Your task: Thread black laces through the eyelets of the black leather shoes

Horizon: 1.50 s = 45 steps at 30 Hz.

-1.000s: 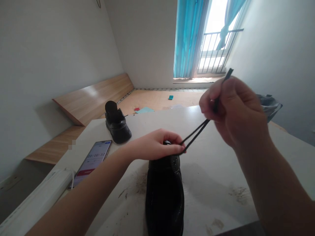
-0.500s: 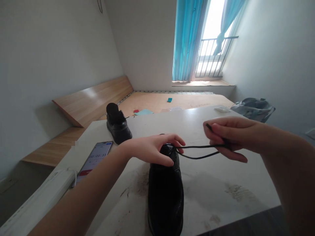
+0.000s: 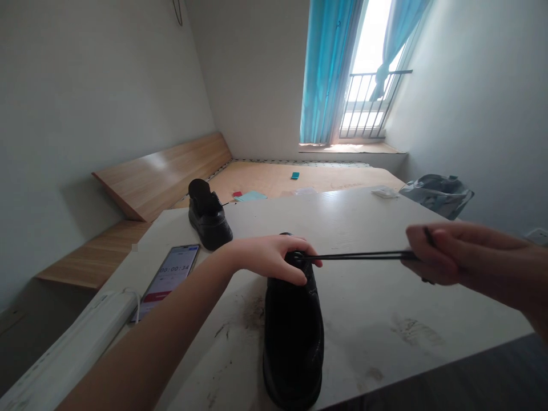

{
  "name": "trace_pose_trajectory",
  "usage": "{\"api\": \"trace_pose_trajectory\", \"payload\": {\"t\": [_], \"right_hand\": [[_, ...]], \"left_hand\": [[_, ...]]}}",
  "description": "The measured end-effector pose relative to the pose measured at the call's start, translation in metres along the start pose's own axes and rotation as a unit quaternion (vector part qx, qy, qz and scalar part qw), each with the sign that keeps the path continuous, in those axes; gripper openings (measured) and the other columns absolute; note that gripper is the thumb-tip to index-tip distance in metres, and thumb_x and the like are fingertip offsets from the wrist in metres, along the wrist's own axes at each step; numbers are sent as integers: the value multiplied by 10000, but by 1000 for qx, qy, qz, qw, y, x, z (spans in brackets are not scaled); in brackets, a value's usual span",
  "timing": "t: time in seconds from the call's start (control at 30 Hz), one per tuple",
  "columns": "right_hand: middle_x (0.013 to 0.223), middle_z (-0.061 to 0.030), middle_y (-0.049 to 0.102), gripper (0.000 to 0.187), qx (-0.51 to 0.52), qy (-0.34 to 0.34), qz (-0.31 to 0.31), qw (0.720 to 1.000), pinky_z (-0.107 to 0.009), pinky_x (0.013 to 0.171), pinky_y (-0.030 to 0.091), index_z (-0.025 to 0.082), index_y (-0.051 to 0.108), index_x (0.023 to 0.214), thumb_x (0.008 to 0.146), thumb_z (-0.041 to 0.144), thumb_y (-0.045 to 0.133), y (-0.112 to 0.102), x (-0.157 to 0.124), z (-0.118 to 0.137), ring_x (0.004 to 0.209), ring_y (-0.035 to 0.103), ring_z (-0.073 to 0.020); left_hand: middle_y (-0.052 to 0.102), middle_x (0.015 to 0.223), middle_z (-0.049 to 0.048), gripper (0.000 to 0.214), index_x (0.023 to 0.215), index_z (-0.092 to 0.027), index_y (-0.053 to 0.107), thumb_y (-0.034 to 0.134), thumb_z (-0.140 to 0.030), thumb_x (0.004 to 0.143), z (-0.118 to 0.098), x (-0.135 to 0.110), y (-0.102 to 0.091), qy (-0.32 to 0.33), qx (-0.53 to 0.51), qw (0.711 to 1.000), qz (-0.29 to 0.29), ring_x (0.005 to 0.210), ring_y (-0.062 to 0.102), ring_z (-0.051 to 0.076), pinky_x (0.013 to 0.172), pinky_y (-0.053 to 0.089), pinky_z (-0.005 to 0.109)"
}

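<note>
Two hands in play: the left hand [image 3: 269, 260] and the right hand [image 3: 468, 254] were out over the white table [image 3: 368, 302], well apart, with a lace pulled tight between them!

Left hand: fingers curved and slightly spread, it clamped down over the top of the black leather shoe [image 3: 293, 342], thumb toward the near side.

Right hand: out to the right, fingers pressed together, it was pinching the black lace [image 3: 359, 257], with the short end of the lace poking up past the fingers.

Lace: dead straight and nearly level, running right from the top of the shoe. Where it met the shoe, the left fingers hid it.

Shoe: sitting lengthwise on the table, near to far, almost between the hands.

Second shoe: a matching black shoe [image 3: 209, 217] stood upright toward the far left of the table, well apart from the first.

Phone: a smartphone [image 3: 169, 279] lay on the left of the table, just beyond the left forearm [image 3: 149, 325], its timer reading 00:00:34.

Around them: a white plastic strip [image 3: 68, 348] ran along the near left table edge, a grey bag [image 3: 436, 195] sat beyond the far right corner, and a blue curtain [image 3: 327, 68] hung at the barred window [image 3: 368, 105].
</note>
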State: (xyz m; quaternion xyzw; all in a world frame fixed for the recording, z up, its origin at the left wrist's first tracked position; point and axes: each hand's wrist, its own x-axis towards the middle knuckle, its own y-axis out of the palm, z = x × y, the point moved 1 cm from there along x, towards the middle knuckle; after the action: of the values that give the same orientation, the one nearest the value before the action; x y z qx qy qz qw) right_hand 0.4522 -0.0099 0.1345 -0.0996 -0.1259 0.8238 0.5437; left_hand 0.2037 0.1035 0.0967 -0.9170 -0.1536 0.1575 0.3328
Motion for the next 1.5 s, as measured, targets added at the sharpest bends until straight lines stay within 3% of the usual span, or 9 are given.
{"api": "trace_pose_trajectory", "payload": {"t": [0.13,0.2,0.47,0.6,0.73,0.9,1.03,1.23,1.5], "right_hand": [[628,9,410,412,-46,-179,-117,976,-214,483,345,202,543,647,917,511,510,35,38,50,556,405,-82],[629,22,379,360,13,-205,-196,959,-173,455,306,193,535,659,954,396,493,55,61,71,523,382,-52],[613,52,283,352,208,-210,-122,947,-142,412,231,184,452,671,968,370,475,100,114,86,446,331,-16],[577,70,268,306,333,-210,-57,918,-151,406,265,208,428,694,923,353,572,79,129,63,442,289,-45],[604,59,329,283,435,-161,-101,880,-153,458,339,218,439,718,992,285,414,37,156,21,470,339,-63],[527,75,276,247,439,-92,-167,878,-176,416,305,223,423,706,945,254,478,4,187,-56,424,268,-88],[475,84,235,222,423,-59,-160,890,-190,382,251,223,431,696,882,242,553,1,200,-97,397,211,-94],[465,81,230,234,428,-55,-152,889,-194,408,261,220,471,696,930,214,460,-7,194,-97,404,172,-95],[472,102,225,197,421,-36,-166,891,-192,419,323,220,497,699,893,213,526,-15,190,-103,402,52,-71]], "left_hand": [[677,1061,21,435,1177,-261,633,667,-288,745,5,2,1,-21,-41,999,11,952,624,200,823,484,286],[685,1045,22,435,1187,-249,624,662,-291,756,5,2,3,-25,-46,998,15,951,630,200,832,486,289],[693,1068,-10,376,1122,-253,662,658,-390,772,6,1,5,-22,-10,1000,-6,1044,610,201,921,453,269],[678,1067,22,352,1106,-209,643,651,-324,773,5,2,5,-9,-39,999,13,1016,604,193,915,455,284],[676,1008,19,258,968,-199,658,656,-365,770,6,7,7,-23,-118,993,12,998,597,176,921,441,285],[653,823,28,310,1020,-156,583,568,-389,816,10,20,15,-78,-211,953,-202,741,582,136,687,448,252],[656,800,17,609,1345,-172,357,563,-313,790,3,23,26,-106,-63,947,-298,729,605,185,666,459,285],[663,995,134,342,1189,-107,488,491,-195,859,-22,18,36,-180,187,906,-334,954,618,276,763,502,361],[607,1081,157,335,1191,-37,525,468,-67,863,-35,21,41,-237,264,890,-286,962,586,253,712,521,320]]}}
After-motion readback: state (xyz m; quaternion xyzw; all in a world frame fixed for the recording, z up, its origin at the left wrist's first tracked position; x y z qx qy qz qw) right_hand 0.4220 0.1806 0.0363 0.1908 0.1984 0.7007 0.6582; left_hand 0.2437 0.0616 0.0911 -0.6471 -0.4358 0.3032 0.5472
